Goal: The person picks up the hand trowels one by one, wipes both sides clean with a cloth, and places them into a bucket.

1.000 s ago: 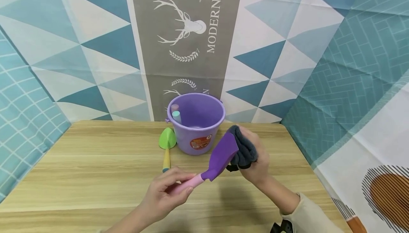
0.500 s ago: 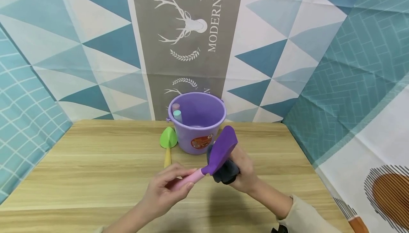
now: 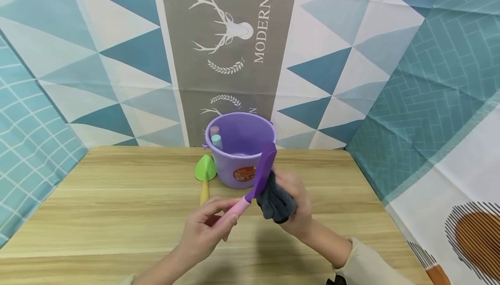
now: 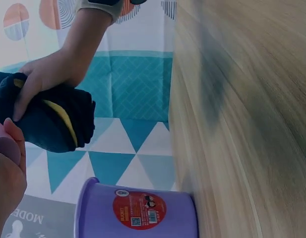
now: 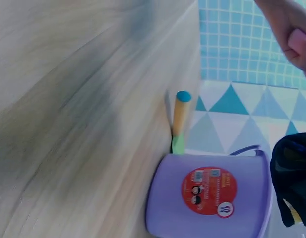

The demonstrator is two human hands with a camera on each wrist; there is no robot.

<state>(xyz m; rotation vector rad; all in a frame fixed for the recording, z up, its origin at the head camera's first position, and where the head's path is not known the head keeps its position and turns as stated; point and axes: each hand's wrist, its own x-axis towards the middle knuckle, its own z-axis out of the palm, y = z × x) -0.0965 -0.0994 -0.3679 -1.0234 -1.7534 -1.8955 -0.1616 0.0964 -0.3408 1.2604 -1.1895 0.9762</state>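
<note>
My left hand grips the pink handle of a toy shovel, its purple blade tilted up above the table. In my right hand is a bunched dark grey cloth, pressed against the blade's right side. The left wrist view shows the cloth with a yellow stripe, the right thumb over it. Only the pink handle end of the shovel shows in the right wrist view, inside the left fist. The fingertips of the right hand are partly hidden behind blade and cloth.
A purple bucket stands at the table's back, with two sticks, one pinkish and one light blue, inside. Left of it lies a green trowel with a yellow handle on the wooden table. Patterned cloth walls rise around.
My right hand with the cloth has moved left and down from the blade's tip, along the blade. The shovel has turned more upright, its tip shifting left, while my left hand keeps its grip.
</note>
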